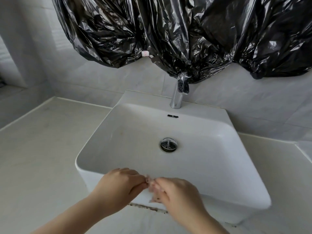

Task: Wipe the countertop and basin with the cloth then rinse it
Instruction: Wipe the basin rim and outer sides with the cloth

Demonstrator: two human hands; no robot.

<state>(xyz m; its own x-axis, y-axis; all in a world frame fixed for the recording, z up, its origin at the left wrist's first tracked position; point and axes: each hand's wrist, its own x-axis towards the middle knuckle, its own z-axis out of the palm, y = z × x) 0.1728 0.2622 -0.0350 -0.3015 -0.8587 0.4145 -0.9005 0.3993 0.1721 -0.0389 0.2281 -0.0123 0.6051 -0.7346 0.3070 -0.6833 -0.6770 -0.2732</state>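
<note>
A white rectangular basin [209,149] stands on a pale countertop [42,157]. At the basin's near rim, both hands meet over a small pale pink cloth [152,188]. My left hand [118,184] pinches the cloth's upper edge with curled fingers. My right hand [179,195] grips the bunched cloth from the right, and most of the cloth is hidden under its blurred fingers. A chrome drain plug [168,144] sits in the basin floor. The chrome tap [179,92] rises at the back rim, and no water is running.
Crumpled black plastic sheeting [168,31] hangs over the wall above the tap. Grey tiles [84,78] line the wall behind. Dark grime [148,207] marks the seam where the basin's front meets the countertop.
</note>
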